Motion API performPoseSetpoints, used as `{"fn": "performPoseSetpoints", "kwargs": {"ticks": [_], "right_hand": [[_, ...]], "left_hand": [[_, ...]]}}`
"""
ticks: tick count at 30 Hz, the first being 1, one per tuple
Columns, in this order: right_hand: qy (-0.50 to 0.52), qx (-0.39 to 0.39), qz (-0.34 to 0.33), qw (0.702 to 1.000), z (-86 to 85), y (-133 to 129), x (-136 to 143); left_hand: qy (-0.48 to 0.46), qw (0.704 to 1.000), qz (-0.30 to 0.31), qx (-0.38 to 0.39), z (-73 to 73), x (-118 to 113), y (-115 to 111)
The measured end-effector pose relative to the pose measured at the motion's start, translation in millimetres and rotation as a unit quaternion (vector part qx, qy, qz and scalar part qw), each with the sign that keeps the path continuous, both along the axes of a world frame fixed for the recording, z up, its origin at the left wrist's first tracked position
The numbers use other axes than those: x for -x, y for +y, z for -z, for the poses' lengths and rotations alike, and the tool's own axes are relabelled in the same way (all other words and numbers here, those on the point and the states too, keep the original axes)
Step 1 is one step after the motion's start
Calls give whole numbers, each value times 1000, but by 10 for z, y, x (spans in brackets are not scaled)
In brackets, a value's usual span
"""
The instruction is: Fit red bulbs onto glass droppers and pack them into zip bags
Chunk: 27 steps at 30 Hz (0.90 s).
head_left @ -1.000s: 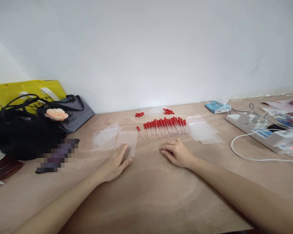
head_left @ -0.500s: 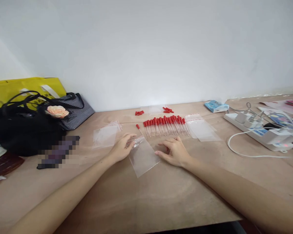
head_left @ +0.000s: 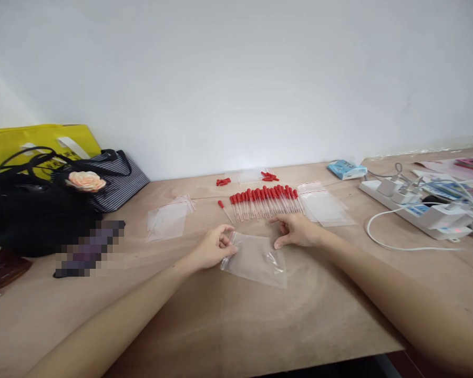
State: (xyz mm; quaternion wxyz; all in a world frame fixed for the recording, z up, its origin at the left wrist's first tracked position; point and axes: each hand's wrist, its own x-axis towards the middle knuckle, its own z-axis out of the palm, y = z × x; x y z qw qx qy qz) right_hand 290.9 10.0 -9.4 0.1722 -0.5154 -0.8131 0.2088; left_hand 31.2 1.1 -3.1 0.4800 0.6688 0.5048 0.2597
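Observation:
My left hand [head_left: 217, 247] pinches a clear zip-lock bag [head_left: 254, 257] at its left edge, thumb on top. The bag lies turned sideways, a little raised and creased, and looks flat. By its upper right corner is my right hand [head_left: 295, 231], thumb and fingers apart, with nothing visible in it. Just beyond the hands lies a row of droppers [head_left: 260, 202], with red bulbs and thin clear tubes. A single dropper [head_left: 223, 209] lies apart at the left of the row.
Stacks of clear bags lie left [head_left: 167, 219] and right [head_left: 325, 207] of the droppers. Loose red bulbs [head_left: 270, 176] and clear tubes [head_left: 250, 177] are near the wall. A power strip [head_left: 413, 212] with cables is at right, a black bag [head_left: 35, 215] at left.
My left hand has drawn the zip-lock bag nearer and turned it, so its sealed end now faces left. My right hand has moved slightly right and away from me.

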Motion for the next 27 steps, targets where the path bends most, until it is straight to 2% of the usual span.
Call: {"fn": "performPoseSetpoints", "kwargs": {"ticks": [3,7,11,16,18,22,27], "right_hand": [[11,-68,-15,998,-8,28,-143],[48,-162,-57,984,-5,-101,-11],[8,-167,-130,977,82,-232,237],[-13,-142,-108,984,197,-216,307],[-12,-141,-105,984,203,-197,297],[-3,-149,-103,983,176,-194,298],[4,-147,-96,985,156,-204,299]], "left_hand": [[-78,994,31,72,-5,-150,-101],[-129,987,7,90,22,-343,-127],[-153,983,-33,94,42,-455,-101],[-169,979,-55,96,34,-448,-100],[-166,981,-43,90,40,-420,-94],[-107,994,31,17,99,-375,-65],[-58,988,73,-124,143,-326,-49]]}}
